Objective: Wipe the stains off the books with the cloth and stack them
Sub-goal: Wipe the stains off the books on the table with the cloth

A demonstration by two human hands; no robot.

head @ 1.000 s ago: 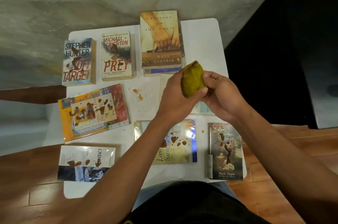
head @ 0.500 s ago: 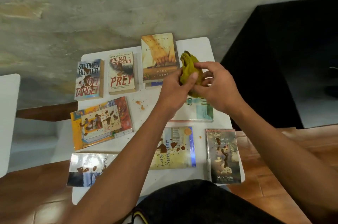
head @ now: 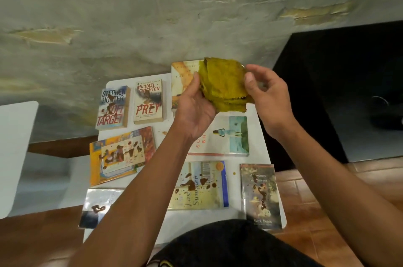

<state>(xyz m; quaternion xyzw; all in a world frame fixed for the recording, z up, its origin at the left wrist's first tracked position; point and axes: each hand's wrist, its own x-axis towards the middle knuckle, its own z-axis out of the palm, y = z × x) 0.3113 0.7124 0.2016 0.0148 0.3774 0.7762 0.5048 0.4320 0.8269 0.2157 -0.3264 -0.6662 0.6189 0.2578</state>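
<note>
A yellow-green cloth is held spread out above the far side of the white table. My left hand grips its left edge and my right hand pinches its right edge. Several books lie flat on the table. Brown stains mark Soft Target, Prey, the orange picture book, Last Summer, the Mark Twain book and the book at the near left. The white book with a woman shows no stains. The tall book at the back is partly hidden by the cloth.
Brown crumbs lie on the table between the books. A black block stands to the right of the table and a white surface to the left. A rough grey wall rises behind. The floor is wooden.
The bunched cloth has been opened into a flat sheet as my hands moved apart. The view has tilted up, showing more wall.
</note>
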